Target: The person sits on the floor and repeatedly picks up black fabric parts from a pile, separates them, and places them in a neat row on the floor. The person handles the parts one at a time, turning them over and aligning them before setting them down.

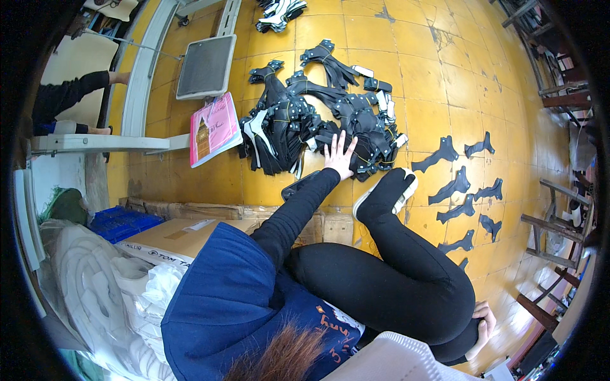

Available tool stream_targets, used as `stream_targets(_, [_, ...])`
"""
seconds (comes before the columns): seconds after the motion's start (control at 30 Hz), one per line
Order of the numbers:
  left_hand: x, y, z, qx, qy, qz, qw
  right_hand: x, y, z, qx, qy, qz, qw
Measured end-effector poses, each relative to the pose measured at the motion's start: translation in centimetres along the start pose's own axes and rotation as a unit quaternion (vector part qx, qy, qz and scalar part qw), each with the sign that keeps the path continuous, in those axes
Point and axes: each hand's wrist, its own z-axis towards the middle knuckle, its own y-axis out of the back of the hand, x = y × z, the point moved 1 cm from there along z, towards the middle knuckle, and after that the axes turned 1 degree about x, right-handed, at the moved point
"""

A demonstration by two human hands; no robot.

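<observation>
My left hand (340,157) reaches forward with its fingers spread, lying on a heap of black cut pieces (289,130) on the floor. Yellow bands tie many of these pieces into bundles, and small pale marks dot their ends. White strips (259,130) show among them. Beside my bent right knee is my right hand (485,322), its fingers curled; what they hold, if anything, is hidden. To the right of my foot (384,193), several single black pieces (452,185) lie spread in loose rows. A dark flat object (298,187) sits partly behind my left forearm.
A pink book (215,130) lies left of the heap, near a grey-topped platform (206,66). Cardboard boxes (171,238), a blue crate (121,223) and wrapped white rolls (86,286) stand at my left. Wooden stools (556,222) line the right side. Another person's arm (79,92) shows far left.
</observation>
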Motion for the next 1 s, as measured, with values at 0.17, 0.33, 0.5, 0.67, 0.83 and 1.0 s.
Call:
stream_targets(0.17, [-0.9, 0.1, 0.5, 0.004, -0.010, -0.005, 1.000, 0.1, 0.1, -0.4, -0.014, 0.001, 0.008, 1.000])
stream_targets(0.33, [-0.7, 0.3, 0.3, 0.009, -0.006, -0.017, 1.000, 0.5, -0.4, 0.0, -0.009, 0.002, 0.007, 1.000])
stream_targets(0.5, [-0.2, 0.7, 0.0, 0.036, 0.006, -0.002, 0.999, 0.3, -0.1, 0.1, 0.002, 0.006, 0.002, 1.000])
stream_targets(0.67, [1.4, 5.7, 3.0, 0.243, -0.047, -0.122, 0.961, 0.1, 0.6, -0.5, -0.002, -0.001, 0.001, 1.000])
stream_targets(0.83, [12.0, 12.7, 7.6, -0.178, -0.039, -0.299, 0.937, -0.3, -0.4, -0.2, -0.023, 0.020, 0.039, 0.999])
stream_targets(1.0, [15.6, 15.2, 10.3, -0.250, 0.310, -0.165, 0.902, 0.7, -0.6, 0.0, -0.010, -0.005, 0.019, 1.000])
